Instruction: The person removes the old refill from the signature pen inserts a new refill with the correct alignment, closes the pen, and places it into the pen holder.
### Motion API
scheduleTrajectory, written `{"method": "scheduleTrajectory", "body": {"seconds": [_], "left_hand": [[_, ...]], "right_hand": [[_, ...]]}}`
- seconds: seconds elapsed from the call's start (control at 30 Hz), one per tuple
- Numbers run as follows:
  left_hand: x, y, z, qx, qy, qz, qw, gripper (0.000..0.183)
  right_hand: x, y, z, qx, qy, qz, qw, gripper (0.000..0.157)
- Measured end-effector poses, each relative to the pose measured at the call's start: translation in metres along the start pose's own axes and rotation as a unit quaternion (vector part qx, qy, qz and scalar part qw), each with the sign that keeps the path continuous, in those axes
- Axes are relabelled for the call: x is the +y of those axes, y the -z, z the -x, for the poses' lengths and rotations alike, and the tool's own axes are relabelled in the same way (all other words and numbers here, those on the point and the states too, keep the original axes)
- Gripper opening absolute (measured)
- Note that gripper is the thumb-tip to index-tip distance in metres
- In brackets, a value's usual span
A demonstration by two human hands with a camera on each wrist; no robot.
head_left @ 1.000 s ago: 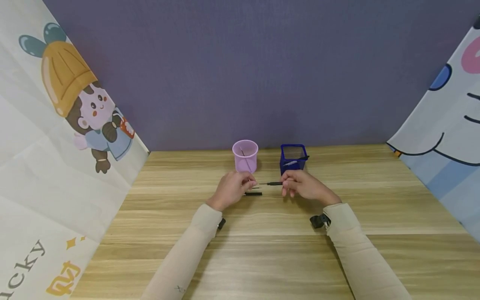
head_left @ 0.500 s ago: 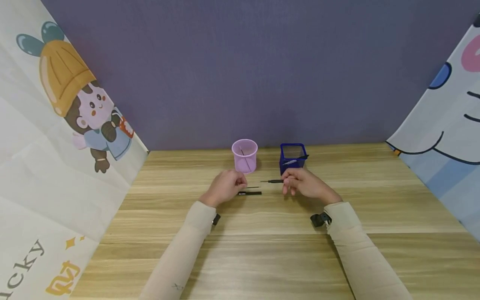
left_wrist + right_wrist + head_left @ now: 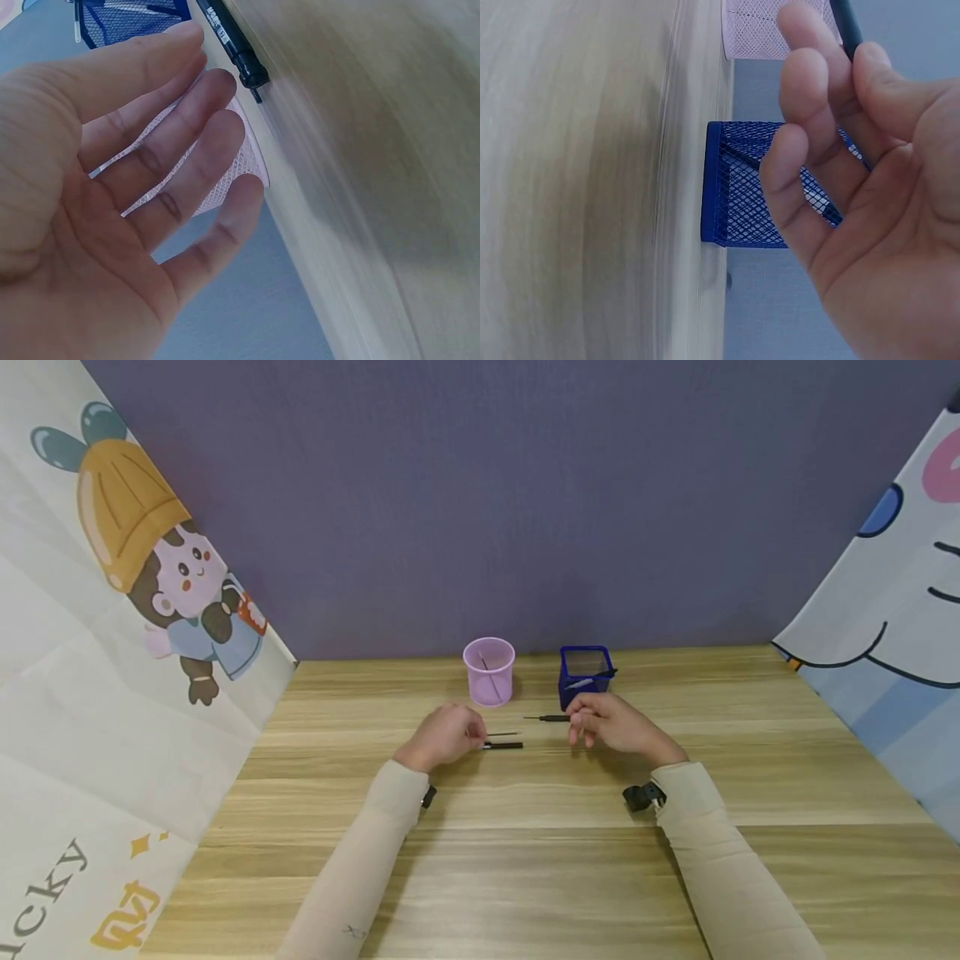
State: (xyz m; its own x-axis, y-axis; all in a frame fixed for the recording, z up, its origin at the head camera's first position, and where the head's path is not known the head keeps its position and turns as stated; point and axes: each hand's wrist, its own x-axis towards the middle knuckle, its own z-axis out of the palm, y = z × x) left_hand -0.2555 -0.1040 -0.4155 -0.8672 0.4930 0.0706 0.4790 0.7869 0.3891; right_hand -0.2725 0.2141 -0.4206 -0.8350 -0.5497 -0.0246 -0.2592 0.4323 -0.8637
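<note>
In the head view my right hand (image 3: 611,724) pinches a black pen barrel (image 3: 557,718) between thumb and fingertips. A thin rod sticks out of the barrel's left end. The right wrist view shows the black barrel (image 3: 846,24) at the thumb, with the other fingers loosely bent. My left hand (image 3: 446,735) is low over the table, its fingers loosely curved with nothing visible between them in the left wrist view. Beside its fingertips lie a thin dark rod (image 3: 504,734) and a black pen (image 3: 506,746); this pen (image 3: 231,37) shows white print.
A pink mesh cup (image 3: 490,681) with a thin rod leaning inside stands behind my left hand. Behind my right hand is a square blue mesh holder (image 3: 573,700) with a pen (image 3: 592,680) slanted in it. A grey-purple panel (image 3: 480,510) rises along the wooden table's back edge.
My left hand has drawn back leftward from the pen barrel's rod, uncovering more of the pen and loose rod. My right hand has risen slightly and shifted right with the barrel.
</note>
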Motion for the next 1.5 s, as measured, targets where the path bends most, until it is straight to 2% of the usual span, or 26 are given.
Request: {"method": "scheduleTrajectory", "body": {"seconds": [0.3, 0.57, 0.9, 1.5], "left_hand": [[-0.0007, -0.0036, 0.0003, -0.016, 0.013, -0.022, 0.9995, 0.006], [0.0005, -0.0055, 0.0014, -0.026, 0.028, -0.021, 0.9991, 0.006], [0.0021, -0.0074, 0.001, -0.022, 0.027, -0.026, 0.9991, 0.008], [0.0004, -0.008, -0.0002, -0.023, 0.014, -0.007, 0.9996, 0.011]], "right_hand": [[0.0005, 0.0018, 0.0011, 0.001, 0.001, 0.004, 1.0, 0.022], [-0.0019, 0.002, 0.0019, 0.003, -0.005, 0.007, 1.0, 0.023], [0.0001, 0.0019, 0.0009, 0.005, -0.01, 0.007, 1.0, 0.023], [-0.0012, 0.0032, 0.0017, 0.002, -0.005, 0.001, 1.0, 0.024]]}}
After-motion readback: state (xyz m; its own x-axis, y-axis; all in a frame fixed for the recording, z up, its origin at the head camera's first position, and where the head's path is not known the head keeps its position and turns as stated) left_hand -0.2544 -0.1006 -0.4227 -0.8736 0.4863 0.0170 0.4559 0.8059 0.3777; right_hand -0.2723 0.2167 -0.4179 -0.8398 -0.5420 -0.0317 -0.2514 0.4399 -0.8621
